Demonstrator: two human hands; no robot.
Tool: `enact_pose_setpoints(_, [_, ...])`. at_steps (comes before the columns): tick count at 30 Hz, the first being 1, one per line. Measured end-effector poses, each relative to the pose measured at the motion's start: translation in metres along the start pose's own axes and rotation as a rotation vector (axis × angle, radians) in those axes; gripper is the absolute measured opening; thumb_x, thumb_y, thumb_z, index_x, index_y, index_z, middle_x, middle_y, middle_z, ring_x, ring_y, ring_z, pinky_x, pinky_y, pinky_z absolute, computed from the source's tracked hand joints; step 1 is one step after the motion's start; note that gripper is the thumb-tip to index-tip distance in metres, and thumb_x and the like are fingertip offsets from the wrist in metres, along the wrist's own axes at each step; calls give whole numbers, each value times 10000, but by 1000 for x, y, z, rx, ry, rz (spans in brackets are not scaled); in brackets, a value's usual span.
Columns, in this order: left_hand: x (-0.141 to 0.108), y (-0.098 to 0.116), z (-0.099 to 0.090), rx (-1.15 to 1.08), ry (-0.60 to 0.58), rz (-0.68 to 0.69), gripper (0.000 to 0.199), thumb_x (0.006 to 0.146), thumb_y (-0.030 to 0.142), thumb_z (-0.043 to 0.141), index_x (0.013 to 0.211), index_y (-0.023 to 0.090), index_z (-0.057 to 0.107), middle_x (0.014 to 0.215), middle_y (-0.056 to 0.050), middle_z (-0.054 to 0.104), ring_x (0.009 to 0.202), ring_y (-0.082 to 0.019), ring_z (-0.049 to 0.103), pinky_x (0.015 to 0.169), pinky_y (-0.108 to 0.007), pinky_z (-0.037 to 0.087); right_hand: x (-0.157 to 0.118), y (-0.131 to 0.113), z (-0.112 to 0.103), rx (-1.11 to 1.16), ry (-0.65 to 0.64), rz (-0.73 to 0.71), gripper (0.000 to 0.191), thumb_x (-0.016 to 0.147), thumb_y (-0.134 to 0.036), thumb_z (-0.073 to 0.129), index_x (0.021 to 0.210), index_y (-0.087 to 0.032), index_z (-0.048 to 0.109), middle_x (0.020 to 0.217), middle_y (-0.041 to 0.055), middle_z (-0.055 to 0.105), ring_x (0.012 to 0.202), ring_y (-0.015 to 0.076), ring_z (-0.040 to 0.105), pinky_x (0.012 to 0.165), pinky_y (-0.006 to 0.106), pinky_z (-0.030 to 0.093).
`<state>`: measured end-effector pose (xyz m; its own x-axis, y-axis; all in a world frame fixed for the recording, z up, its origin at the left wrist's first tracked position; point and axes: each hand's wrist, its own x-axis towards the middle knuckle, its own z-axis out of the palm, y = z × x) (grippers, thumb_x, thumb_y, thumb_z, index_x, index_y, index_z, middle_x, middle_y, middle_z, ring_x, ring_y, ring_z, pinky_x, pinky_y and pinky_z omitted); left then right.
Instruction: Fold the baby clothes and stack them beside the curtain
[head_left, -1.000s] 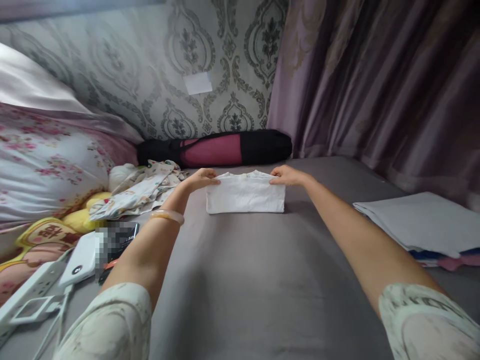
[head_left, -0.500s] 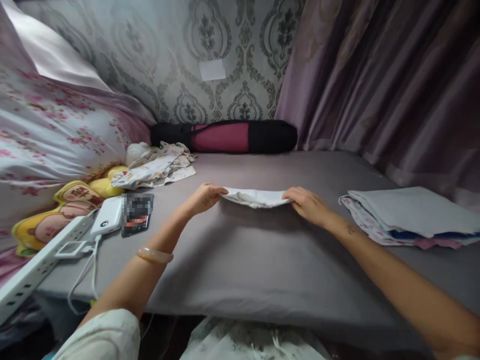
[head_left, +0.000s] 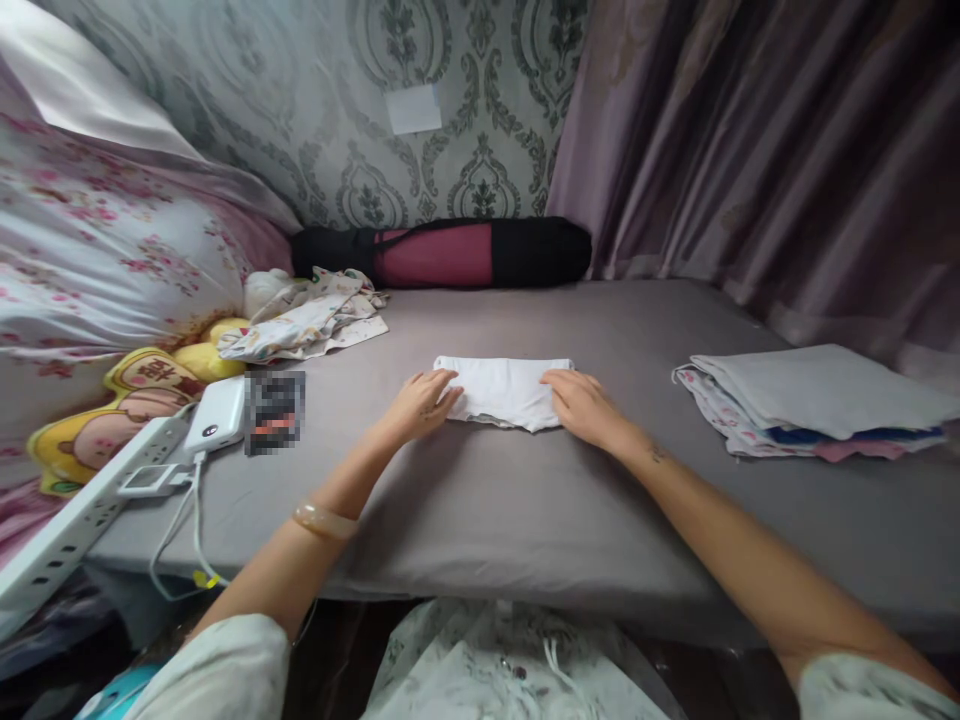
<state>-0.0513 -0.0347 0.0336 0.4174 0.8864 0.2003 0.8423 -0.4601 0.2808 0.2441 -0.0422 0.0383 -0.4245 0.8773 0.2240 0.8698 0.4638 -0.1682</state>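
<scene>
A folded white cloth [head_left: 502, 390] lies flat on the grey bed sheet in front of me, its near edge uneven. My left hand [head_left: 421, 405] rests at the cloth's left end, the fingers and thumb apart and touching it. At the right end, my right hand [head_left: 589, 405] lays its outstretched fingers over the edge; its thumb is partly hidden. Neither hand is closed around the cloth.
Folded cloths [head_left: 817, 395] are stacked at the right. At left are a phone [head_left: 274, 412], a white power bank [head_left: 217, 412], a power strip [head_left: 94, 510], cables, plush toys [head_left: 90, 430] and a crumpled patterned cloth [head_left: 307, 325]. A black-and-pink long bag [head_left: 435, 253] lies along the wall.
The white cloth was held up by its two ends above the bed. Now it is down on the sheet, its broad face showing, and both hands have loosened and moved slightly closer together.
</scene>
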Motion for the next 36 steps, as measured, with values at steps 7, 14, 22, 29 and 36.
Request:
enact_pose_setpoints(7, [52,40,33,132,-33,-27,449,982,278,291,1376,115,433,1475,-169,438,1421,-271,316,1153,-469,253,48,-47,37,-5,-73,98,545,971,-262,247,1462,-65,381,1547,135,335,1446,261,241,1178,447,152])
enact_pose_setpoints(14, [56,38,61,94,-100,-149,557,1005,396,215,1466,114,347,1550,-146,329,1455,-272,246,1180,-483,200,50,-42,55,9,-101,134,565,978,-307,226,1500,-121,332,1567,93,302,1452,261,220,1179,486,129])
enact_pose_setpoints(22, [51,34,57,103,-30,-182,595,1005,453,191,1472,122,351,1546,-141,339,1456,-260,246,1188,-467,191,49,-30,50,70,-113,184,586,992,-346,184,1518,-108,278,1589,97,239,1470,228,170,1191,454,113])
enact_pose_setpoints(29, [45,24,54,218,-69,-254,698,978,552,209,1481,85,339,1552,-184,303,1461,-302,221,1183,-500,171,42,-22,49,14,-145,273,626,989,-381,217,1510,-37,271,1581,144,240,1465,253,183,1193,440,100])
enact_pose_setpoints(36, [44,24,51,246,-69,-270,649,990,516,187,1475,124,363,1552,-141,323,1459,-271,236,1183,-483,182,40,-14,47,-18,-114,306,632,995,-396,192,1500,-30,296,1571,149,267,1462,253,192,1191,431,93])
